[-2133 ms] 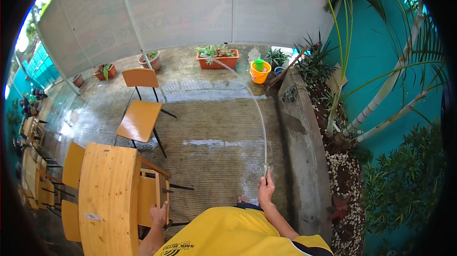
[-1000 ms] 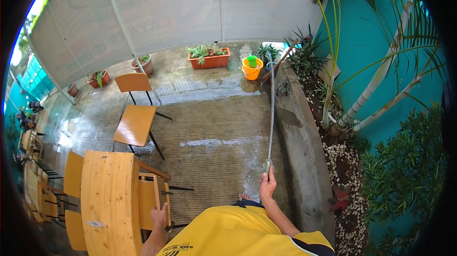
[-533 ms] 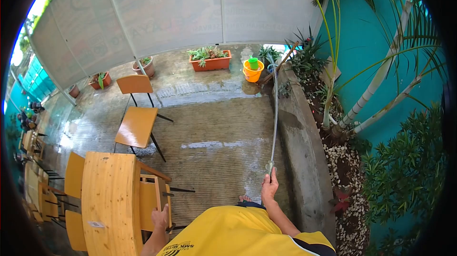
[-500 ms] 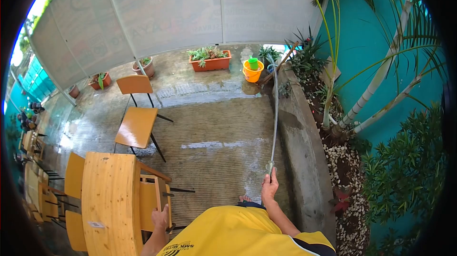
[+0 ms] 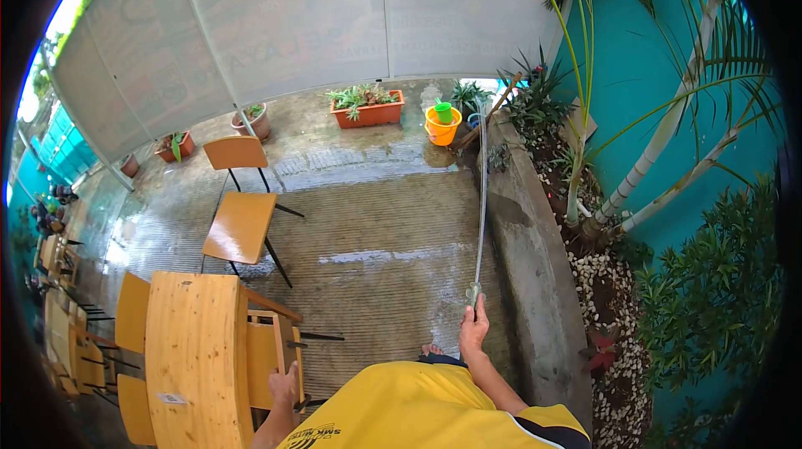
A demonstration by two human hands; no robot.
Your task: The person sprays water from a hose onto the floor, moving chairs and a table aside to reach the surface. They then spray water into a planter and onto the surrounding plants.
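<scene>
My right hand is clenched round the hose nozzle, held out in front of me at about waist height, thumb side up. From the nozzle a thin jet runs nearly straight ahead, along the foot of the concrete kerb, and comes down near the orange bucket and the small plants at the far end of the floor. My left hand rests on the back of the wooden chair beside the surface; its fingers are curled over the rail, gripping it.

To do this well, I think I should keep the wrist steady and steer with small turns only, since a slight tilt at the nozzle swings the far end of the jet a long way. The floor is already wet and shining in patches, so I would mind my bare foot on it. The planter sits just left of the bucket, and the raised bed with its palm and pebbles lies to my right, beyond the kerb.
</scene>
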